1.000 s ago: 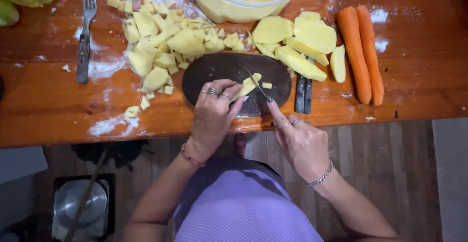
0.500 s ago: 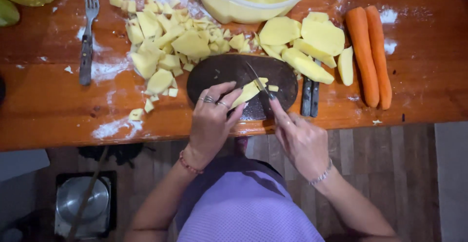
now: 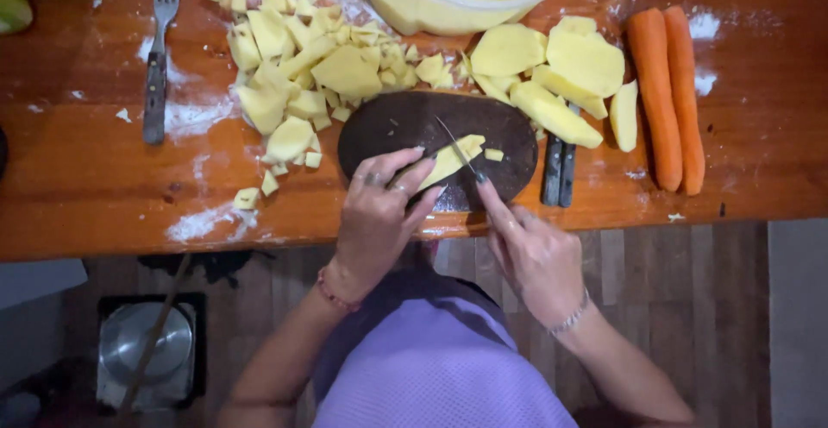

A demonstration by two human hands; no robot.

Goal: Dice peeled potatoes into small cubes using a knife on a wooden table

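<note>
While your left hand (image 3: pixel 379 208) is pinning a long potato strip (image 3: pixel 448 160) flat with curled fingers, your right hand (image 3: pixel 535 255) is closing around a small knife (image 3: pixel 457 147), index finger pressing along its spine. The blade is lying across the strip, which is sitting near the middle of the dark oval cutting board (image 3: pixel 405 122), at the near edge of the wooden table (image 3: pixel 86 186). By the look of it you are dicing this strip, and one small cube (image 3: pixel 493 154) is already lying just right of the blade. The next cut is probably calling for your left fingertips to be sliding back along the strip, keeping well apart from the edge, while the blade is coming straight down.

Counting what is lying around you: two carrots (image 3: pixel 666 91) are resting side by side at the far right; roughly five large potato slabs (image 3: pixel 569 74) are waiting just beyond the board's right end. One heap of diced pieces (image 3: pixel 302 66) is spreading to the far left, too many to be counting. One fork (image 3: pixel 157 57) is lying left of that heap, one pale bowl (image 3: pixel 414 5) is standing at the far edge, and one dark-handled tool (image 3: pixel 559 173) is lying just right of the board.
</note>
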